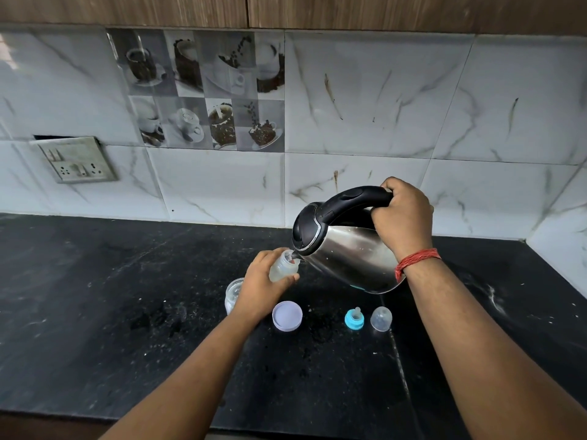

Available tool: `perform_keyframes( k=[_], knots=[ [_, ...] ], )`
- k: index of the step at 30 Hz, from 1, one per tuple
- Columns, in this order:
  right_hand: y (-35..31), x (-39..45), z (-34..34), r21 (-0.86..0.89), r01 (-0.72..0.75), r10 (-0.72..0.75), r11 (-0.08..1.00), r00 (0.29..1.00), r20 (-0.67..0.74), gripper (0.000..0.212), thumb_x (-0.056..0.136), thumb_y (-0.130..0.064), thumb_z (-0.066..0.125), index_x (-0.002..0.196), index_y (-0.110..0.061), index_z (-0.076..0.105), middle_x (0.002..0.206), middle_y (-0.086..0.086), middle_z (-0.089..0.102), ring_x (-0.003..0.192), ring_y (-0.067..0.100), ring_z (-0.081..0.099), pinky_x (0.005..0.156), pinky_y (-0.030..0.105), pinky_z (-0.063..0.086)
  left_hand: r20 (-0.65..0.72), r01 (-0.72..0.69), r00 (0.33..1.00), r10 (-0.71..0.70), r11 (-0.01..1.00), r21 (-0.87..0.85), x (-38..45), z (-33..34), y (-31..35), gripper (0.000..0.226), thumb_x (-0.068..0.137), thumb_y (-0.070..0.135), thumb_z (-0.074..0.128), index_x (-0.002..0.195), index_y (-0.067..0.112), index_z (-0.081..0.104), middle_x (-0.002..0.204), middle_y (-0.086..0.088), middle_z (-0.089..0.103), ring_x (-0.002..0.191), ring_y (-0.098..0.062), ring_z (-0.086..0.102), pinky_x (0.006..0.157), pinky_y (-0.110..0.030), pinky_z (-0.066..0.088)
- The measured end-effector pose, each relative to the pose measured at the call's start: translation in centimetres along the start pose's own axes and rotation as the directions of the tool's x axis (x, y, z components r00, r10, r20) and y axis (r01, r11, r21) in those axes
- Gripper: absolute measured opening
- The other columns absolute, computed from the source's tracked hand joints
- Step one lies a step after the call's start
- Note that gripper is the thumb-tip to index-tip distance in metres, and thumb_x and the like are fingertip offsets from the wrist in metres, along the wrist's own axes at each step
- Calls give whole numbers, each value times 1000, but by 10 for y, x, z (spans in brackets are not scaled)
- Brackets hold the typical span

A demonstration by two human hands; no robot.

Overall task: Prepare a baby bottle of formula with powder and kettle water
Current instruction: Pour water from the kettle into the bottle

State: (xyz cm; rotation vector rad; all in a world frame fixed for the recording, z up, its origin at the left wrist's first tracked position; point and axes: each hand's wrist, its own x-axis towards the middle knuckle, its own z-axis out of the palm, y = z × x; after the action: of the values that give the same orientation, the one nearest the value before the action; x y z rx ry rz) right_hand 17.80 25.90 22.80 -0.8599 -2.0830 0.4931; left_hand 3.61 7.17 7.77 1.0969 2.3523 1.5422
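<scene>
Meanwhile the right hand [403,214], fingers wrapped round the handle, tips the steel kettle [346,249] so its spout meets the baby bottle [283,265] gripped in the left hand [260,287] above the black counter [95,296]

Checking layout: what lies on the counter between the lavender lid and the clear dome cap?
In the head view, only the blue teat ring, between the lavender lid and clear dome cap.

A black speckled table [95,312] is running beneath white marble-look wall tiles [381,106], a coffee-picture tile panel [203,90], a far-left socket plate [77,160] and wooden cabinets [286,9].
</scene>
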Motion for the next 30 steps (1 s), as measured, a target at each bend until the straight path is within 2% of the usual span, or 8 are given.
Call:
perform_keyframes(
  k=[5,9,12,17,24,27,30],
  knots=[
    [-1,6,5,-46,28,-28,999,1000,1,34,65,6,54,80,-24,50,62,-10,45,81,26,47,80,39,32,9,-8,1000,8,1000,5,4,0,-2,53,86,22,82,134,23,62,122,9,59,112,-6,56,88,2,33],
    [-3,12,8,-50,55,-55,997,998,-3,35,65,6,54,81,-25,50,64,-11,43,82,25,46,80,39,31,12,-12,1000,12,1000,5,9,0,-3,53,86,22,82,134,25,62,120,11,58,108,6,54,87,2,33],
    [-4,17,11,-56,67,-68,996,998,-2,33,66,5,54,81,-25,50,65,-10,44,83,25,45,79,38,29,6,-14,1000,14,1000,7,13,-1,-3,53,85,21,83,134,24,62,119,12,57,106,1,54,86,4,32],
    [-5,25,17,-60,88,-88,994,996,9,32,67,3,55,83,-24,53,76,-5,53,86,27,46,79,38,29,10,-13,1000,13,1000,25,20,-1,-7,56,86,23,82,137,23,60,122,11,56,111,-4,53,86,2,32],
    [4,32,26,-23,33,-33,999,999,32,27,66,6,52,72,-20,46,63,-6,47,78,29,48,80,43,38,16,-3,1000,3,1000,26,30,0,-16,56,86,26,82,137,25,60,125,10,59,114,-5,54,87,2,33],
    [12,35,31,19,-9,8,1000,999,40,27,63,6,51,65,-19,44,60,-3,48,71,30,50,75,44,44,21,-5,1000,4,1000,27,34,2,-19,56,86,26,82,137,25,60,125,11,58,114,-4,53,88,3,33],
    [21,38,37,58,-72,68,996,996,62,25,63,6,49,66,-18,46,58,-2,48,68,32,51,71,43,43,30,-4,1000,3,1000,21,37,4,-22,56,87,27,82,138,25,59,126,12,58,114,-1,53,89,1,33]
  ],
)
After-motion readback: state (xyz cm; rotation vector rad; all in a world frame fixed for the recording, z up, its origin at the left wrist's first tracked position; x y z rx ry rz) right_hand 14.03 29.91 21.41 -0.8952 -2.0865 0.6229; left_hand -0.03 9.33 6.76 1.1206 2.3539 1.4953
